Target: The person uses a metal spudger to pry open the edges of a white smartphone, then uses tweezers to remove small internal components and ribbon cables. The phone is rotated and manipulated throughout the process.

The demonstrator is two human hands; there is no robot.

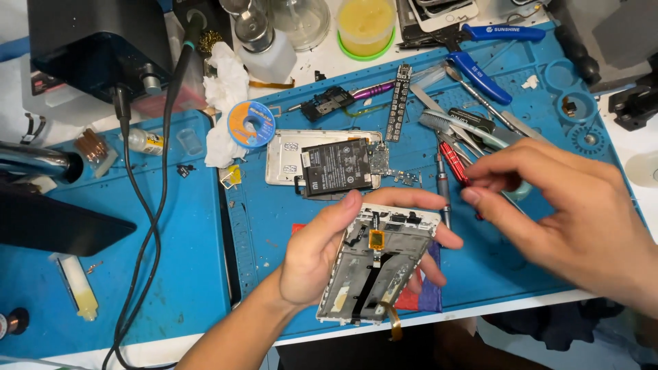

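Observation:
My left hand [312, 257] is shut on an opened white phone frame [373, 274], holding it tilted above the near edge of the blue work mat [521, 267]. Its inner side faces me, showing flex cables and a small orange part. My right hand [582, 212] reaches left over the mat. Its thumb and forefinger pinch the lower end of a red-handled screwdriver [454, 163] that lies among other tools. Behind the frame, a black battery [339, 168] rests on a silver back cover [281, 157].
Tweezers, brushes and blue-handled pliers [480, 68] crowd the mat's far right. A spool of solder wire [251, 124], crumpled tissue and a yellow jar [365, 24] sit at the back. Black cables [147, 226] run from a black station [96, 41] on the left. A syringe [79, 288] lies near the left front.

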